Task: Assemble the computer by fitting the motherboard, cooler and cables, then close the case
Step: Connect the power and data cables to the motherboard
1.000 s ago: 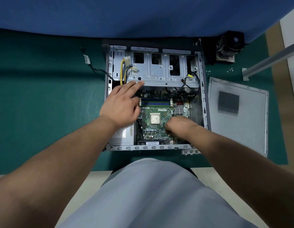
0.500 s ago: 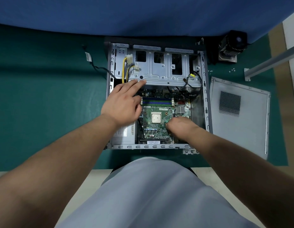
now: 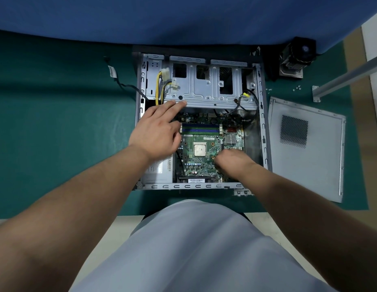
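Green motherboard point(image 3: 201, 152) lies flat inside the open case point(image 3: 262, 131), both hands reaching in over it

Left hand point(image 3: 156, 131) rests with fingers straight and spread, the fingertips touching the near edge of the grey drive cage point(image 3: 206, 89) and the palm over the board's left side beside the power supply point(image 3: 160, 171). Right hand point(image 3: 232, 160) sits knuckles-up on the board's right part with fingers curled under; whether it pinches anything cannot be told. Cooler point(image 3: 297, 57) stands on the green mat point(image 3: 57, 133) beyond the case's far right corner, and the side panel point(image 3: 305, 148) lies flat just right of the case
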Tool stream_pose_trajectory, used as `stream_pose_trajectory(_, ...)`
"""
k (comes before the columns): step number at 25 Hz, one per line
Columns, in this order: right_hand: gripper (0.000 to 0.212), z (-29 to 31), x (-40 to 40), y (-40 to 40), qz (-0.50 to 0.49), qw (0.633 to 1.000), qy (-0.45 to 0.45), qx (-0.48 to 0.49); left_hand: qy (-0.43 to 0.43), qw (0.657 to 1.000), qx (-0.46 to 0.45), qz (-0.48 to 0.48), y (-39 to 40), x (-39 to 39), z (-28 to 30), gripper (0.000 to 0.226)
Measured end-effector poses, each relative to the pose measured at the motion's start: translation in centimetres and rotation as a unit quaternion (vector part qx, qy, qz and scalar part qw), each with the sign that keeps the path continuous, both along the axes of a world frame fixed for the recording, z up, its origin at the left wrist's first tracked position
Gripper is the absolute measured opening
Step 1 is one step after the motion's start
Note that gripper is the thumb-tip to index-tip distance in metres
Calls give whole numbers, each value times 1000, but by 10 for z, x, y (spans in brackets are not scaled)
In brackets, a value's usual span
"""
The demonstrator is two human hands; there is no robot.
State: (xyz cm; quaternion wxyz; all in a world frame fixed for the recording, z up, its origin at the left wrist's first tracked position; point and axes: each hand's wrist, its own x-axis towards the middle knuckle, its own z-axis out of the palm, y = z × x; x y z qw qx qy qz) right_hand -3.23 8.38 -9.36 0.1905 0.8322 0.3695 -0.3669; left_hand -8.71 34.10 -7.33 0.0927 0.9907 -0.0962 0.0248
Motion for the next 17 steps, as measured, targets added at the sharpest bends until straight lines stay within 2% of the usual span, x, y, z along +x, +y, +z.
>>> stream_pose_trajectory(8, 7, -5, 1, -1, -60, 998, 4, 28, 2, 1000, 1, -1, 1, 0, 0, 38)
stream_pose_trajectory(14, 15, -8, 4, -6, -107, 994, 17, 18, 2, 1000, 3, 0, 1, 0, 0, 37)
stream_pose_trajectory(17, 15, -5, 3, -6, -100, 995, 8, 3, 9, 1000, 0, 5, 1, 0, 1, 38)
